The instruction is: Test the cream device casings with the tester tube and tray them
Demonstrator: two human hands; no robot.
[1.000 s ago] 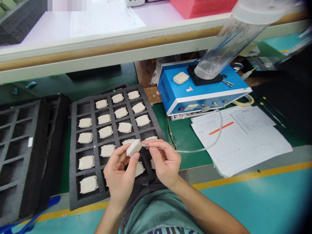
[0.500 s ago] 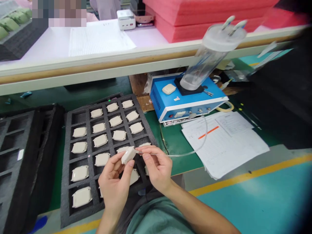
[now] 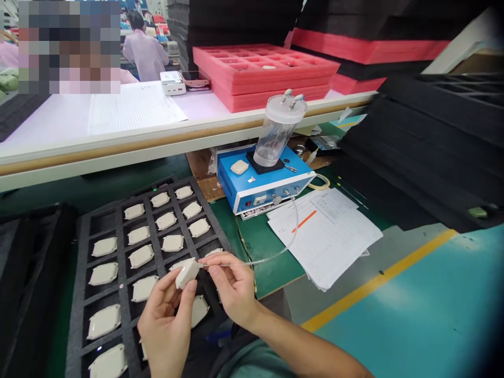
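Between the thumb and fingers of my left hand is a cream watch-shaped casing, held tilted over the foam tray. My right hand pinches the end of a clear thin tube, its tip against the casing's right edge; whether it enters the casing I cannot tell. The tube curves back to the front of a blue box with switches and fittings. Below my hands lies a dark foam tray with several similar casings in its compartments; my hands hide part of it.
A clear cylinder stands on the blue box beside a loose casing. Papers lie to the right. Behind runs a white shelf with red foam trays. Black foam stacks rise at right. Co-workers are beyond the shelf.
My view has tilted up and shifted right, so more of the shelf and the black stacks shows. Both hands keep the same hold on the casing and tube.
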